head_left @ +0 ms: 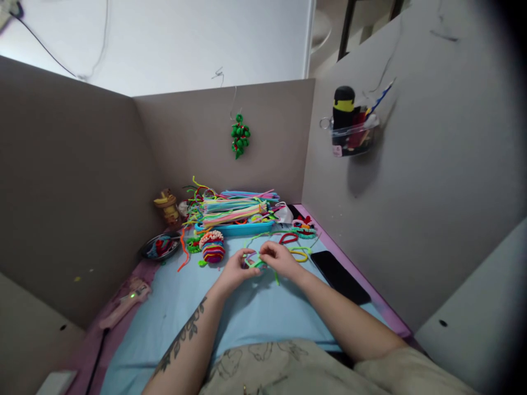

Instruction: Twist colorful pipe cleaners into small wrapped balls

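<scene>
Both hands meet over the middle of the pale blue cloth-covered desk (173,323), inside a grey cardboard-like booth (74,181). The left hand (235,270) and the right hand (279,258) pinch, fingers curled closed, a small bent piece of green and purple fuzzy pipe cleaner (256,263) held just above the cloth between them; a green tail of it trails down toward the person.

Behind the hands lies a long turquoise plastic tray (234,229) heaped with straight pipe cleaners in pink, yellow, green and blue (230,209). Just left of the left hand sits a striped, rounded pipe-cleaner ball in red, yellow, purple and white (213,247), and further left a dark round dish (158,247) with coloured scraps in it. A small yellow-brown figurine (167,204) stands in the corner. To the right of the right hand are loose loops, one red (288,238) and one yellow (300,255), and beside them a flat black phone (340,276) lying along the pink edge of the desk. A pink glue-gun-shaped tool (125,299) lies at the left edge, a tiny green light on it.

On the back wall hangs a green beaded cluster with red dots (240,136). On the right wall a clear plastic holder (354,137) carries a black and yellow bottle (343,112) and some pens.

The fingertips hide the exact shape of the held piece, and the tangle behind the tray is too small to sort out. The right edge of the view fades into black.
</scene>
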### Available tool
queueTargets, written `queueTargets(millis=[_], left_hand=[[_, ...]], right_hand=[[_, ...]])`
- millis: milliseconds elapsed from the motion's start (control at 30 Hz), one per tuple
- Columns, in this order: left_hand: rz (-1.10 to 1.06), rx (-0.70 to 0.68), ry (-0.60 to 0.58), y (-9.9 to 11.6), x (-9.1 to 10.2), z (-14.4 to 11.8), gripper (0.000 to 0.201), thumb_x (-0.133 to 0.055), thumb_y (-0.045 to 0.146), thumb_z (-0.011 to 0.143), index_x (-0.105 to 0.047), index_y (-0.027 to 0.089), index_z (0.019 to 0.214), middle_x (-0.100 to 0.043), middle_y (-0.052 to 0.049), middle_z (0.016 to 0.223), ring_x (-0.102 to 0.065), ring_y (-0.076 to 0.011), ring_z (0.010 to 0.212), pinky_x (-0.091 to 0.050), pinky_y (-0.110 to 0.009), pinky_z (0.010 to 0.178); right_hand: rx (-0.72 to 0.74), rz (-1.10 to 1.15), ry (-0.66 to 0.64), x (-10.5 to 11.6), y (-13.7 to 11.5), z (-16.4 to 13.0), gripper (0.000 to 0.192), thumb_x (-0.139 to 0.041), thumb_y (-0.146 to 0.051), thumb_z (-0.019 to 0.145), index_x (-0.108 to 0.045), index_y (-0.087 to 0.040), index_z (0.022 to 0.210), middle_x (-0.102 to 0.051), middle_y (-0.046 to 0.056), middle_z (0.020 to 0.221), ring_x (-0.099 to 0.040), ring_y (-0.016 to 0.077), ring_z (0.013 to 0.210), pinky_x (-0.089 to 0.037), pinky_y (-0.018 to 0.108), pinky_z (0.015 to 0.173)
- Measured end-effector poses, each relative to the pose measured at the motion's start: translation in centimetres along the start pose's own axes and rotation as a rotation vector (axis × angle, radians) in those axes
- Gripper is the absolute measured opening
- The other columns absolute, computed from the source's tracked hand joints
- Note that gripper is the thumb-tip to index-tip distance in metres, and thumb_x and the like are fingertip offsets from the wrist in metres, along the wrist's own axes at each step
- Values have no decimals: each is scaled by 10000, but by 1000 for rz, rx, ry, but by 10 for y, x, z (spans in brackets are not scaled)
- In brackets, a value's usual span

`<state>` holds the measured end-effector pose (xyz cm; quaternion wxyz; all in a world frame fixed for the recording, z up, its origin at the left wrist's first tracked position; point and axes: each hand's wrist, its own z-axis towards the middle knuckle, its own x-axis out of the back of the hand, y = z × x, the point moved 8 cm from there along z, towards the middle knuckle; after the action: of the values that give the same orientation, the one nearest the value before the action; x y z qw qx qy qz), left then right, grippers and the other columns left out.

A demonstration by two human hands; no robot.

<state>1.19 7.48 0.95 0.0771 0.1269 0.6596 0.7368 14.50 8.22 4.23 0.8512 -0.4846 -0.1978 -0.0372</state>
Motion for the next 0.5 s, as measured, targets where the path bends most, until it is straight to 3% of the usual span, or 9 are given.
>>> queueTargets(millis=[133, 300, 500], left_hand=[[19, -9, -38, 2, 5, 1, 617, -786, 303, 572, -545, 166, 1123, -451, 60, 591, -421, -72, 519, -332, -195, 500], [-140, 50, -98, 5, 8, -1, 692, -788, 334, 566, -524, 190, 1189, -551, 13, 703, -526, -111, 609, -406, -230, 589], [-304, 157, -223, 1, 3, -7, 732, -794, 282, 578, -491, 188, 1238, -592, -5, 702, -568, -119, 597, -415, -229, 586]], right_hand=[[183, -139, -55, 2, -11, 0, 152, -541, -189, 808, -682, -193, 863, -562, 29, 773, -549, 137, 720, -441, 270, 685], [301, -190, -132, -2, -20, -5, 189, -524, -232, 842, -678, -221, 952, -565, 46, 829, -558, 147, 759, -455, 286, 714], [355, -220, -177, -6, -26, -11, 173, -512, -238, 854, -682, -217, 880, -562, 47, 816, -548, 145, 746, -440, 278, 711]])
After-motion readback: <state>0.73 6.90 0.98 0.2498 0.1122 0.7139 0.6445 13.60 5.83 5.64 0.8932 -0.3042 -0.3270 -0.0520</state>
